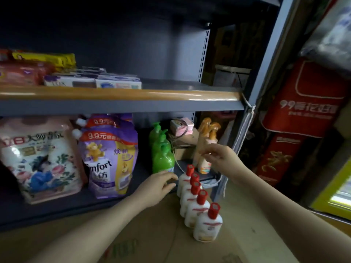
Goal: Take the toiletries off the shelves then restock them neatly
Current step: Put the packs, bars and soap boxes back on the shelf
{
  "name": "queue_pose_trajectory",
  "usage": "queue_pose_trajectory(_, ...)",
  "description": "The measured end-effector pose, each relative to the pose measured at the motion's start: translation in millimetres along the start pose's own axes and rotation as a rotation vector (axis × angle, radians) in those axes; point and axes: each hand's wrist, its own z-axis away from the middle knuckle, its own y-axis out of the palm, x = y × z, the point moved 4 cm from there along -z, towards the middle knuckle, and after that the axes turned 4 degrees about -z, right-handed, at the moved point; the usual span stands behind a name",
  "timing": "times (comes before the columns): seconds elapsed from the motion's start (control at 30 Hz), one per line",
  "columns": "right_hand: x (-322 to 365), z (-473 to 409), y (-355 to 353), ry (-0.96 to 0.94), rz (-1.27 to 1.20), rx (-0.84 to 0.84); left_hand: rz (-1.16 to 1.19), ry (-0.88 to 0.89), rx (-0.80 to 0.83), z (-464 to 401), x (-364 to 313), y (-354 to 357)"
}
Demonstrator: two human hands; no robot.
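Toiletries partly off the lower shelf (114, 202): five white bottles with red caps (197, 202) stand in a row on cardboard (152, 240) before it.
Left hand (157, 186) rests loosely open on the shelf edge near green pump bottles (163, 158); right hand (222, 158), fingers lightly curled, hangs by orange spray bottles (206, 145), and I cannot tell if it holds something.

On the lower shelf (140, 179), bare room lay between the purple pouches (110, 158) and green bottles (163, 158); my row of white bottles (197, 202) blocked its right front.
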Motion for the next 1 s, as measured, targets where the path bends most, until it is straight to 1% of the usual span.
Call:
queue_pose_trajectory(0.07,-15.2,1.2,9.6,0.066,0.006,0.043,0.081,-0.033,0.022,-2.0,-1.5,20.8)
queue_pose_trajectory(0.13,-23.2,1.1,14.2,0.095,0.017,0.077,0.137,-0.051,0.061,-4.5,-5.3,37.1)
queue_pose_trajectory(0.27,-27.5,-0.3,12.2,0.108,0.036,0.082,0.246,-0.118,0.039,-16.2,-7.3,46.3)
queue_pose_trajectory(0.33,-30.2,-0.9,9.2,0.123,0.04,0.08,0.209,-0.103,0.07,-22.8,-8.7,50.4)
queue_pose_trajectory(0.43,-37.9,-3.5,8.0,0.127,0.065,0.126,0.107,-0.078,0.132,-28.0,-7.6,59.9)
queue_pose_trajectory(0.5,-41.9,-6.2,11.3,0.124,0.064,0.171,0.133,-0.109,0.167,-25.0,-4.4,65.1)
queue_pose_trajectory(0.57,-43.5,-9.7,19.5,0.137,0.026,0.204,0.212,-0.133,0.133,-20.1,-1.2,64.6)
queue_pose_trajectory(0.63,-42.2,-12.5,33.4,0.154,-0.015,0.258,0.273,-0.161,0.052,-13.4,5.6,56.4)
queue_pose_trajectory(0.7,-42.0,-10.1,52.1,0.201,-0.073,0.361,0.306,-0.198,-0.031,-4.0,13.7,43.0)
queue_pose_trajectory(0.77,-48.1,-3.0,73.9,0.249,-0.098,0.441,0.307,-0.22,-0.073,7.5,23.2,31.4)
queue_pose_trajectory(0.8,-51.9,1.1,83.5,0.263,-0.083,0.445,0.303,-0.225,-0.082,13.3,27.1,26.5)
queue_pose_trajectory(0.93,-56.0,7.7,98.3,0.289,-0.089,0.33,0.287,-0.255,-0.078,27.4,39.2,19.3)
queue_pose_trajectory(1.0,-54.2,8.8,97.7,0.289,-0.052,0.33,0.28,-0.249,-0.075,30.2,39.7,19.3)
